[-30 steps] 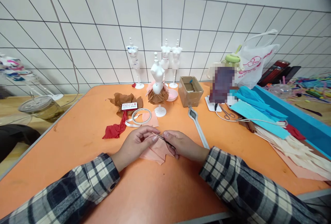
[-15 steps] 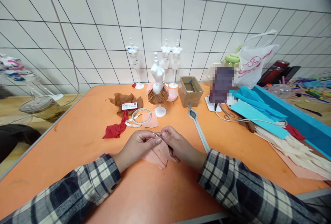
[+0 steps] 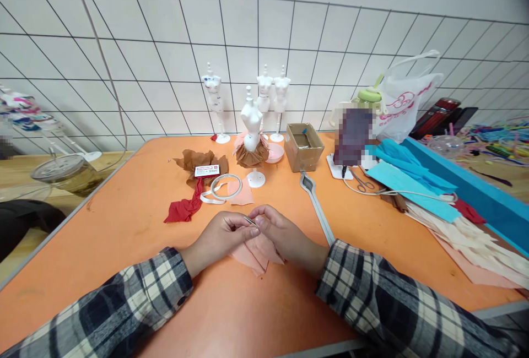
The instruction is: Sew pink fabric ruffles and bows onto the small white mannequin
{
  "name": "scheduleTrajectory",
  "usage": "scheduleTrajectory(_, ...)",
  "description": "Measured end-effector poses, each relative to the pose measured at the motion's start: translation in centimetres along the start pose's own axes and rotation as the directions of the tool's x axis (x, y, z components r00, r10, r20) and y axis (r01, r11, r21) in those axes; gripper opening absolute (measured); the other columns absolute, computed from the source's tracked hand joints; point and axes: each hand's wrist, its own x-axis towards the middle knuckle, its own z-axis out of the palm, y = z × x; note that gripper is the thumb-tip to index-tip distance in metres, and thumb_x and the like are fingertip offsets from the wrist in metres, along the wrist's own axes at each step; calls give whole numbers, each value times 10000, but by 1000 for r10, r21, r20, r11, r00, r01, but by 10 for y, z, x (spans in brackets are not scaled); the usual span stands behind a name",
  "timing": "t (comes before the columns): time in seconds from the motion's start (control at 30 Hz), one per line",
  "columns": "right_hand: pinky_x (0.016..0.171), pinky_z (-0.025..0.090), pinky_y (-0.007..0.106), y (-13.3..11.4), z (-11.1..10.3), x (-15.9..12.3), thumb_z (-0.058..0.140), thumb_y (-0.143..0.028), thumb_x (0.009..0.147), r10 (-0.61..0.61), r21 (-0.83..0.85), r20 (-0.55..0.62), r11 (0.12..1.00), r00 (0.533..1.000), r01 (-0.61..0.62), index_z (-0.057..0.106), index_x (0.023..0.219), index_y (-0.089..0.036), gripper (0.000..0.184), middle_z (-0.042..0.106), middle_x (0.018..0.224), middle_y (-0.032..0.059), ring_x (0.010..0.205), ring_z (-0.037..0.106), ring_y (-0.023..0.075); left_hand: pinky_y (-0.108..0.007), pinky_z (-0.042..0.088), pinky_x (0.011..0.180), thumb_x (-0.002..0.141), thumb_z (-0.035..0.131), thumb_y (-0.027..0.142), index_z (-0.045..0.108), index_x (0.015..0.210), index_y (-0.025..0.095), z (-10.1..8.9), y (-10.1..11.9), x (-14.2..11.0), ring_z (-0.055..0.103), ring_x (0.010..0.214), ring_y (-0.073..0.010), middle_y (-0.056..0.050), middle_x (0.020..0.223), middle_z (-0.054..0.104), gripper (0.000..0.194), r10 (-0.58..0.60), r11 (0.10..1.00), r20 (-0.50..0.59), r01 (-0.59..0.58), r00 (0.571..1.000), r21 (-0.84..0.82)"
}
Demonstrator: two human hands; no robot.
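Pink paper (image 3: 257,252) lies near-side of both grips
Left hand (image 3: 217,240) and right hand (image 3: 289,238) pinch it closed; metal tip (image 3: 248,220) slants far-left.

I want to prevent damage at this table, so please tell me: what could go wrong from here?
1. The thin metal tool sits where the left hand and the right hand meet, so a slip could prick the fingers.
2. It might also tear the thin peach paper-like sheet pinched there.
3. The white plastic-looking mannequin with a ruffled brown skirt stands just beyond the hands on a slender stem; a bump could tip it.
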Motion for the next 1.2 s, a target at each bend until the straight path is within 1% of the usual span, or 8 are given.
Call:
scheduleTrajectory(0.17, 362, 232, 175, 4, -5, 0, 373, -629, 900, 75, -7, 76, 997, 994, -74, 460, 1083, -232, 445, 359, 547, -98, 381, 303, 71, -249, 458, 606, 775, 697, 368, 750, 757, 158, 0, 4, 1, 620, 663, -175, -44, 729, 729, 218, 1, 999, 4, 0, 1000, -47)
scheduleTrajectory(0.3, 383, 248, 170, 1, -11, 0, 529, -590, 848, -30, -20, 27, 999, 999, 30, 436, 1179, -223, 503, 377, 536, -105, 398, 327, 67, -280, 501, 725, 774, 697, 392, 733, 858, 162, -1, 10, 1, 658, 803, -204, -61, 878, 748, 247, -17, 991, -70, 8, 997, -136)
scheduleTrajectory(0.53, 414, 281, 182, 3, -12, 2, 391, -566, 922, -26, -40, 4, 999, 1000, 26, 505, 1168, -220, 440, 385, 570, -80, 416, 308, 62, -269, 506, 677, 744, 723, 422, 670, 921, 174, 0, 9, 0, 648, 743, -177, -33, 842, 725, 310, -42, 968, -63, 26, 997, -248)
scheduleTrajectory(0.77, 363, 290, 173, 3, -10, 2, 370, -590, 915, 91, -28, 64, 996, 994, -90, 391, 1291, -221, 527, 405, 482, -107, 365, 369, 90, -316, 511, 775, 799, 677, 400, 710, 883, 149, 1, 11, 1, 658, 825, -213, -73, 891, 737, 267, -11, 971, -7, 9, 1000, -240)
scheduleTrajectory(0.9, 386, 297, 179, 1, -6, 0, 345, -563, 937, 70, -44, 54, 997, 996, -68, 383, 1326, -220, 520, 401, 483, -101, 378, 373, 91, -255, 488, 729, 775, 710, 369, 706, 823, 153, 0, 11, 1, 636, 750, -159, -32, 805, 718, 221, -2, 977, -104, -21, 995, -214)
scheduleTrajectory(0.97, 421, 311, 191, 0, -5, -2, 359, -538, 944, 20, -59, 16, 998, 1000, -19, 387, 1332, -222, 501, 394, 505, -94, 408, 369, 89, -224, 470, 665, 772, 721, 348, 675, 1020, 178, -2, 11, 0, 616, 680, -128, 5, 731, 684, 304, -14, 970, -156, -24, 988, -243)
scheduleTrajectory(1.07, 475, 331, 213, -1, -5, -4, 380, -525, 946, -55, -111, -30, 993, 998, 52, 409, 1324, -236, 477, 402, 552, -76, 464, 382, 96, -214, 450, 615, 789, 710, 330, 411, 1392, 218, -3, 10, -1, 605, 637, -121, 33, 683, 654, 682, -18, 954, -100, -13, 995, -300)
scheduleTrajectory(1.2, 510, 341, 225, -2, -6, -6, 381, -532, 946, -90, -181, -22, 980, 996, 85, 415, 1316, -240, 472, 433, 590, -58, 517, 423, 110, -240, 471, 658, 789, 700, 334, 535, 1309, 175, -2, 10, -3, 627, 695, -145, -6, 733, 683, 568, 10, 966, -9, -12, 1000, -259)
